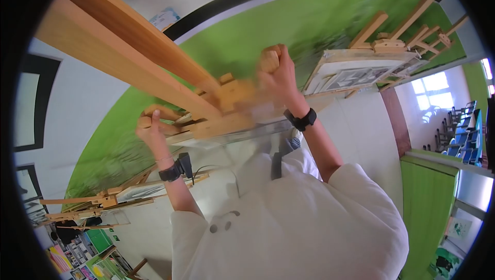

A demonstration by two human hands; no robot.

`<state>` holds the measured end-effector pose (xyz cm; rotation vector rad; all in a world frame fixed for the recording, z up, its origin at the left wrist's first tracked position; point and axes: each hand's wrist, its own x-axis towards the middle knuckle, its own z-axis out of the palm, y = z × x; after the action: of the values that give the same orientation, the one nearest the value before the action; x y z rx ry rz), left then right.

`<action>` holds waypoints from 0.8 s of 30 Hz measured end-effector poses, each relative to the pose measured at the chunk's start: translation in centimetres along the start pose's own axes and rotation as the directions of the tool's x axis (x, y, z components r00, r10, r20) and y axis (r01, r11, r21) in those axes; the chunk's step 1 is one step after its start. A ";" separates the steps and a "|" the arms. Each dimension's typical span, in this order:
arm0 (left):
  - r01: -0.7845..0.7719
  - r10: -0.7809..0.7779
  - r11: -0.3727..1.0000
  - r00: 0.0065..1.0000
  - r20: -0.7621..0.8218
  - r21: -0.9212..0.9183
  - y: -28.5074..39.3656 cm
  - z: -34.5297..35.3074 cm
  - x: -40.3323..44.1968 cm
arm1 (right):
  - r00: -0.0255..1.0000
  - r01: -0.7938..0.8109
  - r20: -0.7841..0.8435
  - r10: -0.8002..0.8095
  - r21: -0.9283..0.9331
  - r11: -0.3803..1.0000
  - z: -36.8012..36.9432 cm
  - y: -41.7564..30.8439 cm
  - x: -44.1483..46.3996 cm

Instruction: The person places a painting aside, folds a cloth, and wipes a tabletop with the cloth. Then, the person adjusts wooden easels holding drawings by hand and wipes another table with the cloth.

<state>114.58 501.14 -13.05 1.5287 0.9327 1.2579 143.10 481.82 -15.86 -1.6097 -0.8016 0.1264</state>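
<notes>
Directly ahead of me, a wooden easel (154, 79) rises with two long posts; its lower block and ledge are blurred. My left hand (150, 129) is closed beside the easel's left side, thumb up, next to the end of the wooden ledge (206, 128). Whatever its fingers may hold is hidden. To the right of the posts, my right hand (280, 73) is raised in a fist, its lower part smeared by motion. I cannot make out anything inside it. Each wrist wears a black band. Below the ledge, a flat board's edge (232, 139) is partly visible.
More easels stand along the green wall, one with a framed grey drawing (358, 76) at right, others at left (108, 197). A green cabinet (428, 202) is at right, with blue chairs (459, 135) beyond. Shelves with colourful items (80, 259) are at lower left.
</notes>
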 end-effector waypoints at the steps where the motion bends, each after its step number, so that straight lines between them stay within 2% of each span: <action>1: 0.008 -0.008 1.000 1.000 0.014 0.015 -0.2 0.3 -0.1 | 1.000 0.007 -0.008 -0.007 -0.011 1.000 -0.2 0.6 0.4; 6: 0.009 -0.011 0.998 1.000 0.019 0.069 0.3 3.6 -0.1 | 0.996 0.063 -0.056 -0.063 -0.007 0.998 -1.8 1.4 2.3; 9: -0.023 0.012 0.995 0.995 0.100 0.101 -0.4 4.4 0.7 | 0.989 0.088 -0.119 -0.092 -0.038 0.995 -2.3 2.3 3.5; 12: 0.053 -0.054 0.997 0.998 0.029 0.050 1.2 6.6 0.9 | 0.992 0.067 -0.109 -0.071 -0.036 0.997 -2.2 2.8 4.7; 15: -0.018 0.009 0.986 0.999 0.052 0.168 -2.8 5.0 3.1 | 0.994 0.045 -0.096 -0.051 -0.057 0.997 -1.8 3.3 5.5; 18: -0.168 0.162 0.972 0.986 0.050 0.165 -2.1 5.8 3.1 | 0.995 0.049 -0.081 -0.054 -0.061 0.997 -1.7 3.7 5.6; 19: -0.156 0.157 0.977 0.988 0.009 0.144 -0.6 6.8 2.6 | 0.996 0.045 -0.075 -0.050 -0.062 0.997 -1.8 3.4 5.5; 23: -0.047 0.055 0.923 0.998 -0.012 0.383 1.1 6.4 1.8 | 0.991 0.060 -0.111 -0.077 -0.143 0.988 -1.5 3.2 5.5; 24: -0.066 0.078 0.916 0.997 -0.016 0.395 0.9 6.2 1.7 | 0.989 0.055 -0.124 -0.076 -0.163 0.985 -1.4 2.9 5.4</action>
<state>121.00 501.31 -12.11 1.8741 1.2159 1.1958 149.13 483.68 -16.29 -1.7205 -0.7780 -0.0910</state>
